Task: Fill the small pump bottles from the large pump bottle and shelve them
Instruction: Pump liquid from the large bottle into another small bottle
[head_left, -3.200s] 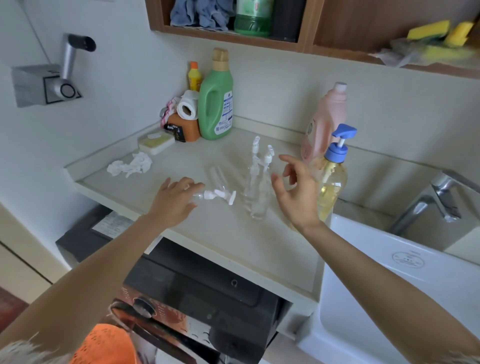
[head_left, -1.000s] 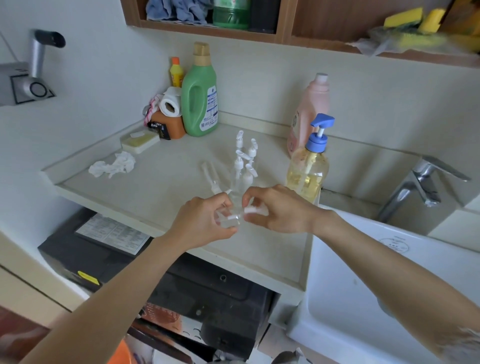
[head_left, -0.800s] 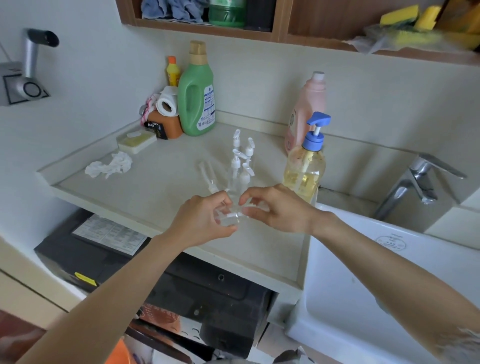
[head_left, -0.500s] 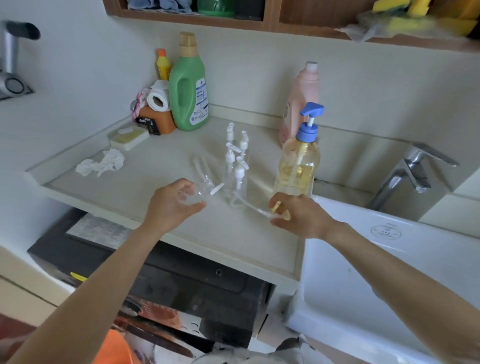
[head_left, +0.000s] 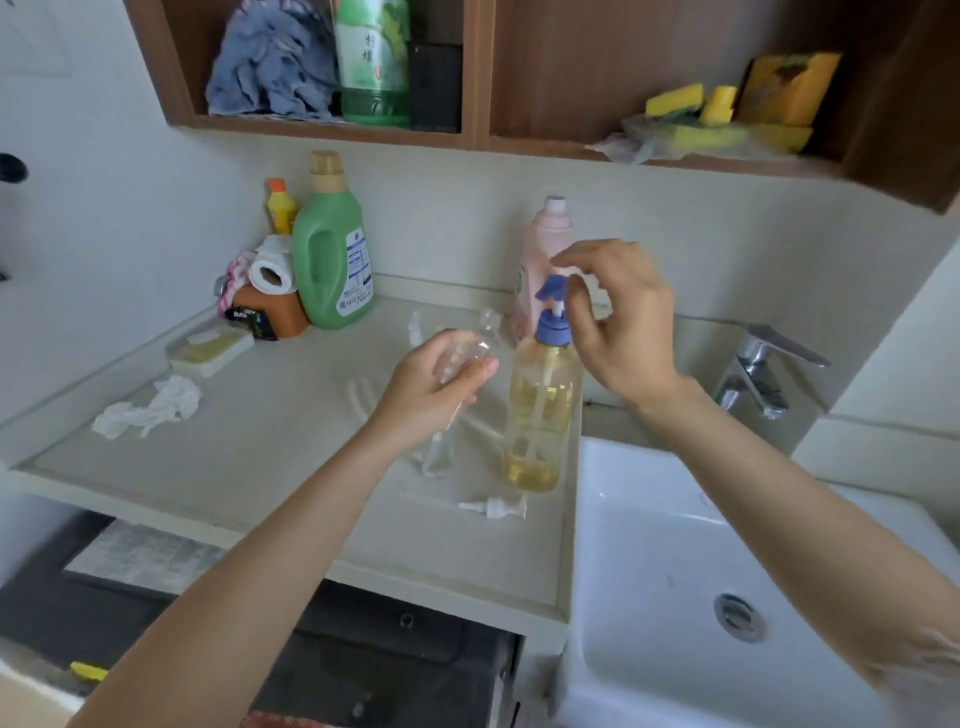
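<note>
Head view: left hand (head_left: 426, 387) grips small bottle (head_left: 464, 355) beside large pump bottle (head_left: 540, 410).

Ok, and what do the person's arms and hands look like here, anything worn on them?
Both forearms are bare down to the hands: no gloves, rings, watch or bracelets show on the left hand or the right hand. A sliver of pale, fuzzy sleeve appears at the right arm's lower edge of the frame.

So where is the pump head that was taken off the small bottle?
In the head view, the pump head lies on its side on the counter, near the front right edge, just in front of the large pump bottle and beside the sink.
</note>
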